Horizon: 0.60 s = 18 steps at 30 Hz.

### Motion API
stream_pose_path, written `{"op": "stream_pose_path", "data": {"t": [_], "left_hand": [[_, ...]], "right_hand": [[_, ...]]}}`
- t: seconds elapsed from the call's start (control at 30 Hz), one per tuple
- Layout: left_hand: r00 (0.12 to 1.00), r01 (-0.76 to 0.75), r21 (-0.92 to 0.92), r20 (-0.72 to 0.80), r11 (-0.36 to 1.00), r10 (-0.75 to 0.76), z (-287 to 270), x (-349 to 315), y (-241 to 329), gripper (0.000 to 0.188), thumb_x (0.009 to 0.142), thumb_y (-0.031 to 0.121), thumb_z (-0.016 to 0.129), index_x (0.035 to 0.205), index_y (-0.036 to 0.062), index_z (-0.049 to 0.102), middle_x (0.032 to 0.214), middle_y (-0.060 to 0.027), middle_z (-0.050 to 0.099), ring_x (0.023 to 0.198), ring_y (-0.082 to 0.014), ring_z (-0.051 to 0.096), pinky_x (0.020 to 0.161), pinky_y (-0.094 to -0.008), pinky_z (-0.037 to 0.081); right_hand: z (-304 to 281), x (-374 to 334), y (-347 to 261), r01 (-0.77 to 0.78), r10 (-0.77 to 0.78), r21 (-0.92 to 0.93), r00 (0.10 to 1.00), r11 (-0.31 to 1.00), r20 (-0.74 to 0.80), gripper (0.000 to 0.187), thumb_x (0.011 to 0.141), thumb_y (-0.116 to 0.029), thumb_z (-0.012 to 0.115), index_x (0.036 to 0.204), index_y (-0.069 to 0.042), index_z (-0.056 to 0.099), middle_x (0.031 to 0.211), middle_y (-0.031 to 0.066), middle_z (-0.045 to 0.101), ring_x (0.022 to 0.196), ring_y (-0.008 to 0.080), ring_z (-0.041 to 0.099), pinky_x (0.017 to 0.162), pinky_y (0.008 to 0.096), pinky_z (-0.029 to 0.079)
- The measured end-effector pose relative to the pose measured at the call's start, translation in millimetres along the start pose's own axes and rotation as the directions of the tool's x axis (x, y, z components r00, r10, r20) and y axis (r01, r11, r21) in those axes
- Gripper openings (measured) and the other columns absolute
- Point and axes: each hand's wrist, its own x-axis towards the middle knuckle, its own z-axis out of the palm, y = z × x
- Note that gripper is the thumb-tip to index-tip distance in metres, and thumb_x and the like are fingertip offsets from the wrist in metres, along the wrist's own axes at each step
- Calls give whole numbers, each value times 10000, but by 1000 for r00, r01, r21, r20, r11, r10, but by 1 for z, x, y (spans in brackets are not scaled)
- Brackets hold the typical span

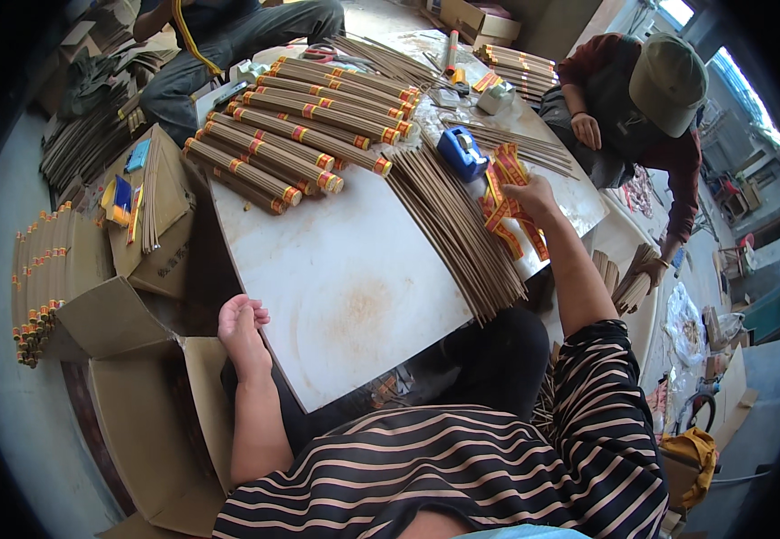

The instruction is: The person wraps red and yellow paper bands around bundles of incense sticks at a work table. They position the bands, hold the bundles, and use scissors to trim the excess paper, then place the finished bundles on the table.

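Note:
My right hand (534, 196) is closed on red-and-yellow paper strips (504, 208), which spread beside a heap of loose incense sticks (453, 229). Just beyond them stands a blue tape dispenser (464, 154). At the left edge of the white table (345, 278), my left hand (244, 334) is palm up with bent fingers and nothing visible in it. Wrapped incense bundles (296, 126) with red-and-yellow bands are stacked across the table's far left part.
Open cardboard boxes (143, 395) stand at my left, near more banded bundles (44, 269). Across on the right, a capped person (642, 108) holds a bunch of sticks (634, 286). Another person's legs (228, 54) show at the far left. Scissors (320, 56) lie behind the stack.

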Motion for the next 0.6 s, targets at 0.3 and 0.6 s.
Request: {"op": "stream_pose_path", "data": {"t": [0.3,0.6], "left_hand": [[1000,18,-19,14,1000,-18,-2,1,-2,175,792,12,435,954,-35,482,783,-84,543,631,-129,514,587,-244,446],[999,-1,-80,38,997,4,-5,0,-1,149,793,7,427,925,-12,493,771,-81,555,619,-122,518,575,-239,446]], "right_hand": [[-6,-32,-59,79,-88,144,995,986,55,220,744,-70,631,913,58,571,728,87,600,568,136,581,499,252,479],[75,-73,-84,-223,143,112,866,968,480,337,693,-156,710,897,50,537,691,71,579,505,125,565,425,225,461]]}}
